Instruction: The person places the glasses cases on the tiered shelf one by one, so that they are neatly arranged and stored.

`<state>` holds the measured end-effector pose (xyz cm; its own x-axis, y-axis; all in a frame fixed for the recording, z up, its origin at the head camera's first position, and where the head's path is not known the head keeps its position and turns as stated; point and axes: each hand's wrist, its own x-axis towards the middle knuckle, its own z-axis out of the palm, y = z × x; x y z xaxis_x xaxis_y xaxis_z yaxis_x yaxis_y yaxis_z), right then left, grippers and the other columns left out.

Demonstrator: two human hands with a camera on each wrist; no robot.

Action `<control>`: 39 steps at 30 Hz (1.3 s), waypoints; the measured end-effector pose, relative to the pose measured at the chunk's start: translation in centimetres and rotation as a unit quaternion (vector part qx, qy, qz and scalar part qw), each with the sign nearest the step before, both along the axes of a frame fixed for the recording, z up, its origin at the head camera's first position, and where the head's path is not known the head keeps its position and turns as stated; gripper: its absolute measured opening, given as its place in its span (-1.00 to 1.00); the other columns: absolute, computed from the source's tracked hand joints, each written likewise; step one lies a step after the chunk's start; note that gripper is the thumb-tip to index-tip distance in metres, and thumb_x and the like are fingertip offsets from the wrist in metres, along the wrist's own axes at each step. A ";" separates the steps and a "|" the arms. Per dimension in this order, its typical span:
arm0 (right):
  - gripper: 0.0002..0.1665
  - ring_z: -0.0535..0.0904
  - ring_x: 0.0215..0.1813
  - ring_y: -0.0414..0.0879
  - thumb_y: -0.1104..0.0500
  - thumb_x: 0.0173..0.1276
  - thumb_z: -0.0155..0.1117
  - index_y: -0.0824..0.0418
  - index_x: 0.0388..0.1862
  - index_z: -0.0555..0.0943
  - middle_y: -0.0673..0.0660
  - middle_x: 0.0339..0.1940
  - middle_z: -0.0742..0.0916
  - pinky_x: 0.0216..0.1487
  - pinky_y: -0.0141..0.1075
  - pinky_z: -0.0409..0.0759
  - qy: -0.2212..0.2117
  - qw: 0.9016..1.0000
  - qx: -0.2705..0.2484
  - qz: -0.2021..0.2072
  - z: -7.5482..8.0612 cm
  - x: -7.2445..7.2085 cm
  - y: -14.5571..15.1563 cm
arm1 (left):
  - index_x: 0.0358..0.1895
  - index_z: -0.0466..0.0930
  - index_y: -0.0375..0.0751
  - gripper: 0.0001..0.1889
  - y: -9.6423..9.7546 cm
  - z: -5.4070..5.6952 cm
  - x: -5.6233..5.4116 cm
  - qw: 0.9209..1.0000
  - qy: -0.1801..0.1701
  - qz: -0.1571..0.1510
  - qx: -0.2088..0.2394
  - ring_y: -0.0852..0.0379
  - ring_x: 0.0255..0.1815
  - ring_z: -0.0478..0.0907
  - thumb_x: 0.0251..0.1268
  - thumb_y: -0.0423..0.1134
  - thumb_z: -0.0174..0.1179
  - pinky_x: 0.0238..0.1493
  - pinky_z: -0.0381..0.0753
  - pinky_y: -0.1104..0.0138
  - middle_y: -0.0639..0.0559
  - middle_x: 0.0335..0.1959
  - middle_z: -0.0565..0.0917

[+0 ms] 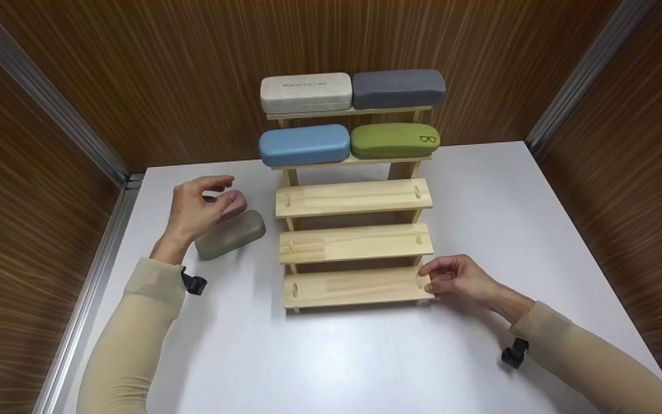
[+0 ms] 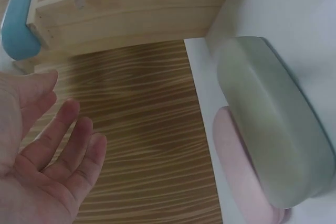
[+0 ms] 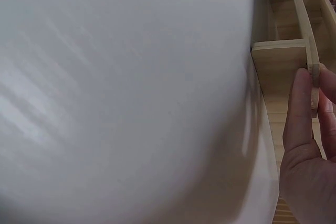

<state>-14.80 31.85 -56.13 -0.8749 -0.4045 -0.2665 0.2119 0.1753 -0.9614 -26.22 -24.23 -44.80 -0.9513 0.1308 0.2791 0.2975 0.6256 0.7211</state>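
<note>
My right hand [image 1: 464, 282] pinches the right end of the lowest step of a tiered wooden rack [image 1: 360, 286]; the right wrist view has the thumb on one side of the board [image 3: 314, 95] and fingers on the other. My left hand [image 1: 196, 207] hovers over the table left of the rack, fingers loosely bent and holding nothing. Just beneath it lies a pink glasses case [image 1: 238, 204], partly hidden by the hand. Against that leans or lies a grey-green glasses case [image 1: 232, 234], and the left wrist view shows both cases [image 2: 278, 124] side by side.
The rack's top step bears a white case [image 1: 306, 93] and a dark grey one [image 1: 399, 89]. One step down sit a blue case [image 1: 304, 145] and a green case [image 1: 395, 140] with a glasses print. Wood-grain walls [image 1: 193, 75] enclose the white table [image 1: 331, 362].
</note>
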 end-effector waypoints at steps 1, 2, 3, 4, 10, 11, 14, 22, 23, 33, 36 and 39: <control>-0.62 0.81 -0.22 -0.34 0.49 0.37 0.48 0.47 0.17 0.74 -0.13 -0.28 0.83 -0.08 -0.40 0.88 0.000 1.000 0.000 0.000 0.0 0.0 0.0 | 0.34 0.80 -0.25 -0.63 -0.1 -0.2 0.0 1.000 -0.005 0.000 0.001 -0.30 0.30 0.79 0.58 -0.27 0.38 0.30 0.84 -0.18 -0.25 0.27 0.85; -0.61 0.81 -0.22 -0.34 0.49 0.37 0.48 0.48 0.17 0.73 -0.13 -0.27 0.83 -0.07 -0.39 0.88 0.001 1.000 0.000 0.000 0.0 0.0 0.0 | 0.35 0.79 -0.25 -0.63 -0.2 -0.4 0.1 1.000 -0.011 0.001 0.002 -0.30 0.30 0.78 0.59 -0.27 0.37 0.31 0.83 -0.19 -0.26 0.28 0.85; -0.61 0.81 -0.22 -0.34 0.49 0.37 0.48 0.49 0.17 0.73 -0.14 -0.27 0.83 -0.07 -0.39 0.88 0.001 1.000 0.000 0.000 0.0 0.0 0.0 | 0.36 0.78 -0.25 -0.62 -0.3 -0.6 0.2 1.000 -0.016 0.002 0.001 -0.29 0.30 0.78 0.60 -0.26 0.37 0.32 0.82 -0.20 -0.26 0.29 0.84; -0.61 0.81 -0.22 -0.34 0.49 0.36 0.49 0.49 0.17 0.73 -0.14 -0.26 0.83 -0.07 -0.39 0.88 0.002 1.000 0.000 0.000 0.0 0.0 0.0 | 0.38 0.77 -0.25 -0.61 -0.5 -0.8 0.3 1.000 -0.022 0.003 0.000 -0.29 0.30 0.77 0.61 -0.26 0.37 0.34 0.82 -0.20 -0.27 0.30 0.83; -0.61 0.80 -0.21 -0.35 0.48 0.37 0.49 0.47 0.17 0.73 -0.14 -0.27 0.80 -0.03 -0.37 0.89 0.001 1.000 -0.001 0.002 0.0 0.0 0.0 | 0.44 0.73 -0.23 -0.57 -0.9 -2.0 0.5 0.999 -0.046 0.003 -0.018 -0.27 0.33 0.74 0.62 -0.21 0.37 0.39 0.78 -0.21 -0.29 0.35 0.79; -0.62 0.80 -0.20 -0.35 0.48 0.37 0.49 0.45 0.16 0.74 -0.14 -0.28 0.80 -0.02 -0.36 0.89 0.000 1.000 -0.003 0.002 0.0 0.1 0.0 | 0.44 0.73 -0.24 -0.56 -1.0 -2.3 0.5 0.999 -0.047 0.002 -0.021 -0.29 0.34 0.74 0.62 -0.21 0.38 0.39 0.78 -0.21 -0.30 0.35 0.79; -0.63 0.81 -0.19 -0.35 0.47 0.38 0.49 0.40 0.16 0.76 -0.15 -0.28 0.80 -0.01 -0.36 0.89 -0.006 1.000 -0.006 0.002 0.0 0.1 0.0 | 0.45 0.71 -0.25 -0.54 -1.3 -3.1 0.5 0.998 -0.051 -0.001 -0.027 -0.33 0.36 0.73 0.61 -0.21 0.39 0.40 0.77 -0.22 -0.32 0.36 0.78; -0.63 0.82 -0.20 -0.34 0.47 0.39 0.48 0.41 0.16 0.76 -0.14 -0.26 0.83 -0.04 -0.37 0.89 -0.007 1.000 -0.002 -0.001 0.0 0.1 0.0 | 0.48 0.67 -0.31 -0.49 -2.4 -5.0 0.8 0.997 -0.066 -0.002 -0.031 -0.41 0.44 0.69 0.56 -0.26 0.41 0.45 0.71 -0.26 -0.35 0.43 0.74; -0.63 0.82 -0.20 -0.34 0.47 0.39 0.49 0.41 0.16 0.76 -0.14 -0.26 0.83 -0.04 -0.37 0.89 -0.007 1.000 -0.002 -0.002 0.0 0.1 0.0 | 0.48 0.67 -0.32 -0.49 -2.5 -5.3 0.8 0.997 -0.068 -0.001 -0.031 -0.42 0.46 0.67 0.56 -0.26 0.41 0.48 0.69 -0.27 -0.36 0.43 0.74; -0.59 0.77 -0.25 -0.36 0.47 0.36 0.52 0.51 0.18 0.72 -0.14 -0.33 0.78 -0.08 -0.39 0.88 0.001 1.000 0.003 -0.002 -0.1 0.1 0.0 | 0.46 0.67 -0.34 -0.48 -3.3 -7.2 1.2 0.996 -0.090 0.011 -0.026 -0.42 0.56 0.59 0.51 -0.28 0.44 0.63 0.52 -0.32 -0.39 0.47 0.70; -0.58 0.78 -0.23 -0.35 0.46 0.36 0.52 0.52 0.19 0.71 -0.13 -0.31 0.80 -0.08 -0.39 0.88 0.001 1.000 0.006 -0.003 -0.1 0.1 0.0 | 0.43 0.68 -0.38 -0.49 -3.6 -7.9 1.2 0.996 -0.085 0.012 -0.027 -0.40 0.54 0.63 0.48 -0.31 0.46 0.65 0.53 -0.29 -0.39 0.42 0.73; -0.58 0.78 -0.22 -0.35 0.46 0.36 0.52 0.51 0.19 0.72 -0.13 -0.28 0.81 -0.06 -0.39 0.88 0.000 1.000 0.005 -0.005 -0.1 0.1 0.0 | 0.43 0.68 -0.39 -0.49 -3.9 -8.4 1.4 0.996 -0.088 0.014 -0.023 -0.38 0.54 0.65 0.48 -0.32 0.46 0.65 0.54 -0.25 -0.38 0.41 0.75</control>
<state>-14.70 31.83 -56.19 -0.8784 -0.3935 -0.2712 0.2141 0.1832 -0.9595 -24.86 -28.11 -53.24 -0.9884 0.1126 0.1023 0.1515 0.6652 0.7311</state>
